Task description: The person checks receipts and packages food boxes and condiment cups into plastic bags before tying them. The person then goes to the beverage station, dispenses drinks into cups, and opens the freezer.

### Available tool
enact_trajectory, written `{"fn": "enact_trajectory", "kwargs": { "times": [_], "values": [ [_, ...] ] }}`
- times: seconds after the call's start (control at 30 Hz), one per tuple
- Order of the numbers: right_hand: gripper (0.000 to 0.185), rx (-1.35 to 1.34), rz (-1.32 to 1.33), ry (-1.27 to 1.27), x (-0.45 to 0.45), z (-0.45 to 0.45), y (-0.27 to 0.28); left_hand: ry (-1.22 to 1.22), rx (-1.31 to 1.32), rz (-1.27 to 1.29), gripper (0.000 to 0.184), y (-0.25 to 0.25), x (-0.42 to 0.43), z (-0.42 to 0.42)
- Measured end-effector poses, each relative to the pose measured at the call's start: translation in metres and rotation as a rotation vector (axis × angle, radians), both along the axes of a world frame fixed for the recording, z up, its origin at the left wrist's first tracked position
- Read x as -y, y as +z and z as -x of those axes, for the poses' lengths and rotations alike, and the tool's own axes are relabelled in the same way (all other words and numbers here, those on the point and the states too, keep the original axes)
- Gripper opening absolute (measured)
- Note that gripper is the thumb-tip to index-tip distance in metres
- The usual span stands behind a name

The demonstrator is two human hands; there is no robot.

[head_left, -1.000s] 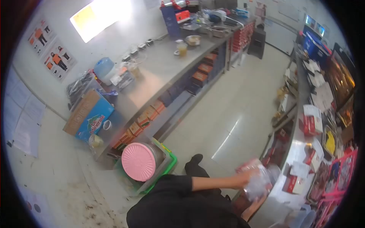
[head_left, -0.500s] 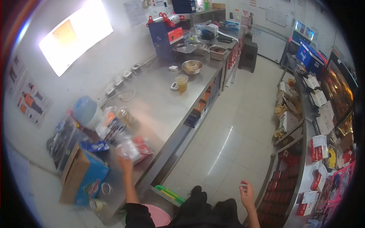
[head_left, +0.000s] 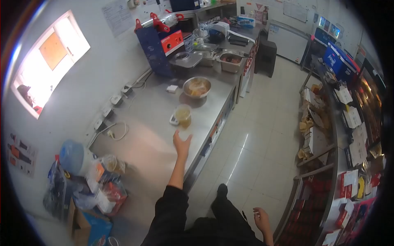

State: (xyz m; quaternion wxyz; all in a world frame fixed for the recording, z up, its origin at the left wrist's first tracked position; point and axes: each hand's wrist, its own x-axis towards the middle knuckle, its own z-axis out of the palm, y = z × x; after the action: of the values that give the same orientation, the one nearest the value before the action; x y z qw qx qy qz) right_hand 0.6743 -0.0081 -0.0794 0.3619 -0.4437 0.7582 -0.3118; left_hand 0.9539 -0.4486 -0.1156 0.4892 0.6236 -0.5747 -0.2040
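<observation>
My left hand [head_left: 181, 144] reaches over the steel counter [head_left: 139, 151], thumb and fingers spread apart, holding nothing. Just beyond its fingertips stands a clear plastic cup [head_left: 183, 115] of yellowish liquid, apart from the hand. A small white device [head_left: 174, 119] lies against the cup's left side. Farther back sits a metal bowl [head_left: 197, 87] with brownish-yellow contents. Low over the tiled floor, beside my leg, hangs my right hand [head_left: 262, 219], its fingers loosely bent and apart, with nothing in them.
Bags and packets [head_left: 108, 192] crowd the counter's near left end, beside a blue box [head_left: 97, 229]. A dark blue machine with an orange panel [head_left: 171, 42] and metal pans [head_left: 230, 61] stand at the back. On the right runs a shelf unit [head_left: 316, 172] loaded with boxes.
My left hand has left the plastic packets and moved forward and right to near the cup. My view has shifted along the counter; my right hand stays low and empty.
</observation>
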Motion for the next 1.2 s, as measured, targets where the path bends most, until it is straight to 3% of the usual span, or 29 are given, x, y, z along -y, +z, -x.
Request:
{"fn": "enact_trajectory", "kwargs": {
  "times": [0.03,0.07,0.1,0.13,0.2,0.27,0.3,0.37,0.4,0.5,0.57,0.63,0.7,0.77,0.83,0.93,1.0,1.07,1.17,1.2],
  "values": [
    [0.024,-0.098,-0.004,0.083,0.012,0.009,-0.002,-0.009,0.006,-0.002,0.077,0.009,0.027,0.018],
    [0.024,-0.09,-0.012,0.068,0.02,0.017,-0.003,0.176,0.103,-0.146,0.088,0.018,0.05,0.035],
    [0.024,-0.046,-0.053,-0.058,0.03,0.023,0.002,0.358,0.2,-0.284,0.099,0.029,0.07,0.05],
    [0.023,-0.004,-0.096,-0.188,0.038,0.029,0.006,0.495,0.052,-0.408,0.108,0.037,0.082,0.06],
    [0.021,-0.018,-0.111,-0.241,0.041,0.037,0.009,0.688,0.086,-0.347,0.099,0.043,0.094,0.075],
    [0.02,-0.042,-0.099,-0.282,0.028,0.035,0.009,0.531,-0.002,-0.316,0.086,-0.009,0.118,0.052],
    [0.02,-0.059,-0.077,-0.311,0.018,0.033,0.007,0.645,0.201,-0.217,0.063,-0.025,0.12,0.055],
    [0.019,-0.136,-0.023,-0.35,0.002,0.026,-0.001,0.428,0.499,-0.245,0.04,-0.021,0.103,0.059],
    [0.02,-0.138,-0.013,-0.377,-0.009,0.018,-0.003,0.3,0.442,0.054,0.036,0.004,0.063,0.076],
    [0.022,0.02,0.069,-0.575,-0.029,-0.011,-0.01,-0.236,0.327,0.25,0.035,-0.01,-0.003,0.109],
    [0.024,0.119,0.183,-0.699,-0.049,-0.043,0.003,-0.67,0.022,0.105,0.04,-0.002,-0.101,0.143],
    [0.025,0.201,0.177,-0.778,-0.072,-0.073,0.027,-1.035,-0.207,-0.393,0.047,0.013,-0.198,0.156],
    [0.025,0.274,0.193,-0.794,-0.116,-0.103,0.049,-1.264,-0.236,-0.757,0.054,0.02,-0.287,0.16],
    [0.026,0.15,0.071,-0.836,-0.158,-0.126,0.05,-1.512,-0.279,-0.604,0.073,-0.029,-0.359,0.186],
    [0.026,0.105,0.018,-1.06,-0.206,-0.15,0.052,-1.799,-0.353,-0.405,0.087,0.007,-0.435,0.216],
    [0.027,0.093,-0.028,-1.356,-0.302,-0.186,0.022,-2.173,-0.258,-0.486,0.08,0.051,-0.53,0.267],
    [0.025,-0.102,-0.165,-1.481,-0.389,-0.193,0.017,-2.29,-0.24,-0.471,0.077,0.09,-0.591,0.294],
    [0.021,-0.296,-0.212,-1.884,-0.48,-0.182,0.038,-2.294,-0.234,-0.566,0.074,0.103,-0.658,0.322],
    [0.018,-0.596,-0.283,-1.951,-0.632,-0.144,0.071,-2.367,-0.185,-0.42,0.074,0.082,-0.773,0.381],
    [0.017,-0.76,-0.154,-2.035,-0.685,-0.127,0.073,-2.38,-0.333,-0.383,0.075,0.069,-0.819,0.398]
  ]
}}
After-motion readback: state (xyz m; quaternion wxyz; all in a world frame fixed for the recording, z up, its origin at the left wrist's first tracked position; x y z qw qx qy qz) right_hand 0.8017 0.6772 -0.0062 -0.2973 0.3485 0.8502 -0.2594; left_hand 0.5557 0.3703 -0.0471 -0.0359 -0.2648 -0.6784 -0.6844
